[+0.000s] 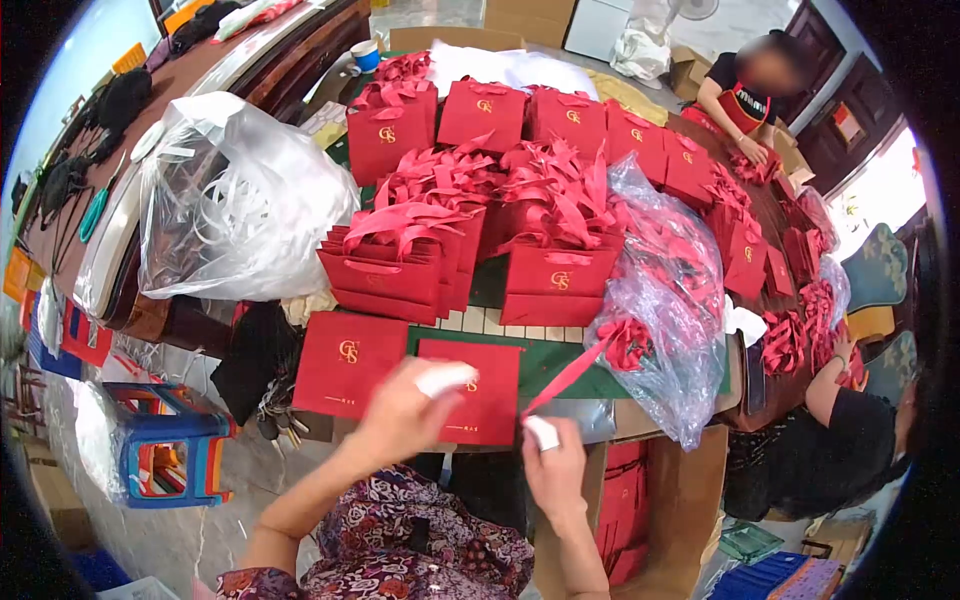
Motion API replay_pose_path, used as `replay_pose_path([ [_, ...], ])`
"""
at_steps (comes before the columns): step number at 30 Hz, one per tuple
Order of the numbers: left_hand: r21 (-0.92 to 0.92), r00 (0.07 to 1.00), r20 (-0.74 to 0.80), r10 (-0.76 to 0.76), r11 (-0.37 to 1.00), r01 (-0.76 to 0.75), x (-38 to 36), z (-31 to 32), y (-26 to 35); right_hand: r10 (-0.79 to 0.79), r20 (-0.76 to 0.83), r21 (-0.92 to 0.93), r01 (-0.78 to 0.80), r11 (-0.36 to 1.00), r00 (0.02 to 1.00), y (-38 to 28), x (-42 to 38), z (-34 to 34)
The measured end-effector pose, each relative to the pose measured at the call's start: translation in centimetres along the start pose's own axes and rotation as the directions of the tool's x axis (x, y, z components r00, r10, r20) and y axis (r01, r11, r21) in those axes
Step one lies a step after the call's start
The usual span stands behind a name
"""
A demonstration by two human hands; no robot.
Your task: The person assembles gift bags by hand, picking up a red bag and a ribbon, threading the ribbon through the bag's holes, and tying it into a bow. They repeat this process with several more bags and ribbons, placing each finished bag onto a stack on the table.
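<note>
My left hand (400, 405) hovers over a flat red paper bag (490, 400) with gold lettering, its fingers loosely apart with a white wrap on one fingertip. A second flat red bag (345, 360) lies to its left. At the bag's right, my right hand (556, 470), also with a white-wrapped fingertip, pinches the end of a red ribbon (565, 382). The ribbon runs up to a bunch of red ribbons (627, 343) at the mouth of a clear plastic bag (660, 290).
Rows of upright red bags (560, 280) with ribbon handles stand behind. A plastic sack (240, 200) of white strips sits left. Below the table edge, an open carton (690, 500) holds red bags. Blue stools (175, 440) stand lower left. Two people (740, 100) work at the right.
</note>
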State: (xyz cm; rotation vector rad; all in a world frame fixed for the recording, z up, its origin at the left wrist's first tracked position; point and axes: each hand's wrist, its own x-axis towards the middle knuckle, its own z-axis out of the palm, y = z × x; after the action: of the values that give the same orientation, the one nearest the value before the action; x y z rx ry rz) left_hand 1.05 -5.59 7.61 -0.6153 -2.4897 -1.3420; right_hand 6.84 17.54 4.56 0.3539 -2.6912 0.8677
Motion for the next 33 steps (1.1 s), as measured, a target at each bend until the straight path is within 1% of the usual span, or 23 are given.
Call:
replay_pose_path([
  [2, -0.241, 0.971, 0.182, 0.156, 0.964, -0.110, -0.3, 2.8, 0.5, -0.082, 0.078, 0.073, 0.076, 0.994, 0.994, -1.8, 0.7, -0.4],
  [4, -0.340, 0.951, 0.296, 0.084, 0.940, 0.022, -0.9, 4.2, 1.1, -0.074, -0.016, 0.131, 0.076, 0.988, 0.997, -2.5, 0.9, -0.5],
  [5, -0.340, 0.952, 0.295, 0.080, 0.940, 0.026, -1.0, 4.4, 1.2, -0.009, -0.046, 0.162, 0.016, 0.987, 0.999, -2.6, 0.9, -0.7],
  [7, -0.311, 0.959, 0.278, -0.055, 0.940, 0.144, -1.1, 4.5, 1.4, 0.129, -0.114, 0.241, -0.098, 0.966, 0.985, -2.5, 1.0, -0.8],
  [8, -0.311, 0.959, 0.276, -0.059, 0.939, 0.147, -1.3, 4.6, 1.4, 0.206, -0.090, 0.323, -0.167, 0.932, 0.974, -2.5, 1.0, -1.0],
  [10, -0.381, 0.897, 0.380, -0.227, 0.845, 0.375, -2.0, 5.0, 1.1, 0.391, 0.050, 0.577, -0.346, 0.740, 0.919, -1.4, 0.3, 0.1],
  [11, -0.443, 0.888, 0.393, -0.238, 0.798, 0.409, -2.4, 5.4, 0.9, 0.390, 0.055, 0.575, -0.349, 0.740, 0.919, -1.1, 0.0, 0.4],
  [12, -0.443, 0.888, 0.392, -0.241, 0.796, 0.412, -2.7, 5.6, 1.1, 0.417, 0.135, 0.653, -0.397, 0.645, 0.899, -1.0, -0.1, 0.6],
  [13, -0.433, 0.892, 0.332, -0.307, 0.791, 0.433, -2.8, 5.7, 1.3, 0.434, 0.215, 0.716, -0.444, 0.539, 0.875, -1.0, 0.0, 0.7],
  [14, -0.423, 0.889, 0.270, -0.370, 0.784, 0.455, -3.1, 5.7, 1.4, 0.435, 0.218, 0.716, -0.447, 0.537, 0.873, -1.2, 0.1, 0.6],
  [15, -0.432, 0.916, 0.198, -0.349, 0.808, 0.401, -3.0, 6.0, 1.0, 0.370, 0.141, 0.638, -0.370, 0.675, 0.918, -1.8, 0.6, 0.2],
  [16, -0.431, 0.915, 0.200, -0.352, 0.807, 0.404, -2.9, 6.1, 0.9, 0.290, 0.072, 0.539, -0.282, 0.794, 0.954, -2.2, 0.9, -0.2],
  [17, -0.385, 0.945, 0.095, -0.312, 0.864, 0.324, -2.6, 6.2, 0.9, 0.149, -0.027, 0.344, -0.131, 0.930, 0.989, -2.3, 1.1, -0.4],
  [18, -0.328, 0.965, -0.008, -0.262, 0.912, 0.245, -1.9, 6.0, 0.9, 0.150, -0.024, 0.344, -0.132, 0.929, 0.988, -2.6, 1.1, -0.9],
  [19, -0.125, 0.993, -0.040, -0.110, 0.987, 0.105, -1.3, 6.1, -0.5, 0.014, -0.019, 0.242, -0.009, 0.970, 1.000, -3.0, 1.1, -1.5],
  [20, 0.042, 0.994, -0.021, -0.111, 0.993, 0.112, -0.9, 6.1, -1.0, -0.122, 0.000, 0.137, 0.121, 0.983, 0.993, -3.3, 1.0, -1.9],
  [21, 0.169, 0.989, 0.008, -0.151, 0.975, 0.147, -0.2, 6.1, -1.3, -0.136, 0.086, 0.206, 0.116, 0.972, 0.987, -3.3, 0.5, -2.2],
  [22, 0.292, 0.981, 0.032, -0.192, 0.940, 0.175, 0.4, 6.2, -1.6, -0.176, 0.080, 0.314, 0.143, 0.939, 0.981, -3.5, 0.4, -2.2],
  [23, 0.409, 0.992, 0.040, -0.116, 0.908, 0.090, 0.5, 6.6, -2.6, -0.166, 0.106, 0.363, 0.117, 0.924, 0.980, -3.7, 0.0, -2.2],
  [26, 0.495, 0.984, 0.116, -0.135, 0.867, 0.061, 0.7, 7.1, -3.6, -0.154, 0.125, 0.450, 0.082, 0.889, 0.980, -4.1, 0.3, -2.2],
  [28, 0.493, 0.983, 0.124, -0.133, 0.868, 0.055, 0.8, 6.7, -3.3, -0.036, 0.162, 0.464, -0.044, 0.885, 0.986, -4.0, 0.3, -2.0],
  [30, 0.430, 0.970, 0.178, -0.163, 0.900, 0.072, 0.9, 6.1, -2.6, 0.098, 0.178, 0.529, -0.179, 0.830, 0.979, -3.4, 0.1, -1.7],
  [33, 0.331, 0.971, 0.179, -0.157, 0.939, 0.091, 0.3, 5.7, -2.0, 0.229, 0.107, 0.434, -0.252, 0.865, 0.968, -2.8, 1.5, -0.9],
])
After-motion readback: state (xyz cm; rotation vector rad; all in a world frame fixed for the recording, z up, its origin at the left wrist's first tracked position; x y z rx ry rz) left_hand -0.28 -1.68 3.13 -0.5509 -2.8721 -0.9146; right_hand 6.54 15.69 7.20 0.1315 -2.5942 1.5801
